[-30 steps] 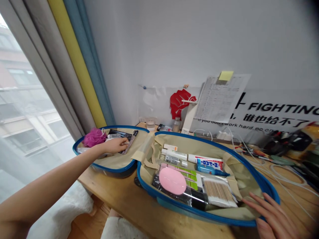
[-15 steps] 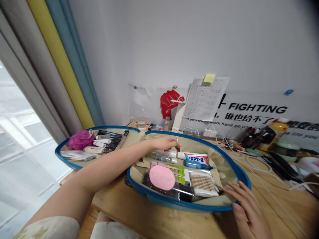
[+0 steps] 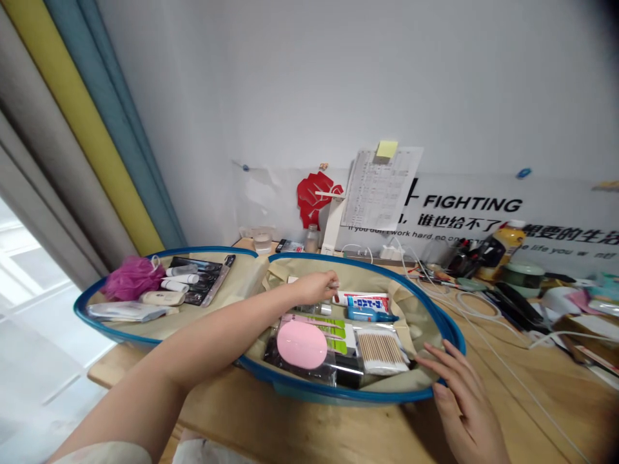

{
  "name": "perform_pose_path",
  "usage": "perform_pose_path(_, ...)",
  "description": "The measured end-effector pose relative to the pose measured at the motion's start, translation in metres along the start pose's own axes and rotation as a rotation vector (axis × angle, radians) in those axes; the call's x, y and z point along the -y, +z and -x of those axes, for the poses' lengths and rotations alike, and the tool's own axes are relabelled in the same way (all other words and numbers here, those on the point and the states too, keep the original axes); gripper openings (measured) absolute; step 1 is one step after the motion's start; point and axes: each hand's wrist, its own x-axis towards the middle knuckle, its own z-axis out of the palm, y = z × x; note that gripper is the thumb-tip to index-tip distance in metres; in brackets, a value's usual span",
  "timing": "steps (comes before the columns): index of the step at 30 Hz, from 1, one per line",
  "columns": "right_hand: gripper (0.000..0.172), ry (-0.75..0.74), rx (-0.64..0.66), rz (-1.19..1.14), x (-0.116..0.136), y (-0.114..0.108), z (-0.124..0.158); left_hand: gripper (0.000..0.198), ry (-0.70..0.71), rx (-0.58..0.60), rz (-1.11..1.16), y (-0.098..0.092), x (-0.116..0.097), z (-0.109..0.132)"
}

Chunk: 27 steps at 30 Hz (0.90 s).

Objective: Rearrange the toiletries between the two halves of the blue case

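My left hand (image 3: 316,287) pinched an indistinct item (image 3: 337,284) inside the case's (image 3: 348,260) far edge, a seeming placement needing careful release; my right hand (image 3: 468,405) lay spread.

The left arm (image 3: 207,348) wears, at about half past seven o'clock, a short off-white cloth sleeve (image 3: 109,456), whose rounded edge ends above the elbow; any pattern on it is too blurred to tell. Its forearm is bare, slim and smooth. The right hand (image 3: 464,393), at four o'clock, is also bare, with long, slender fingers. At seven o'clock, whitish clothing (image 3: 207,451) shows below.
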Motion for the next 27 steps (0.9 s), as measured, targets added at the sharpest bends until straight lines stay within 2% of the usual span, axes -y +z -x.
perform_pose_path(5, 0.035, -0.011, 0.02, 0.01, 0.002, -0.002, -0.001, 0.018, 0.108, 0.113, -0.246, 0.008, -0.003, 0.003)
perform_pose_path(11, 0.034, 0.002, -0.002, -0.011, 0.001, 0.0, 0.0, 0.021, 0.201, 0.202, -0.389, 0.014, -0.005, 0.003)
perform_pose_path(18, 0.038, 0.023, 0.017, 0.001, 0.0, 0.0, 0.001, 0.026, 0.244, 0.251, -0.411, 0.014, 0.0, 0.001)
perform_pose_path(23, 0.034, -0.02, -0.001, 0.003, 0.002, -0.001, -0.002, 0.034, 0.217, 0.245, -0.371, 0.012, 0.004, 0.0)
perform_pose_path(27, 0.034, -0.014, 0.0, 0.0, 0.003, 0.0, -0.002, 0.033, 0.184, 0.237, -0.293, 0.012, 0.005, -0.001)
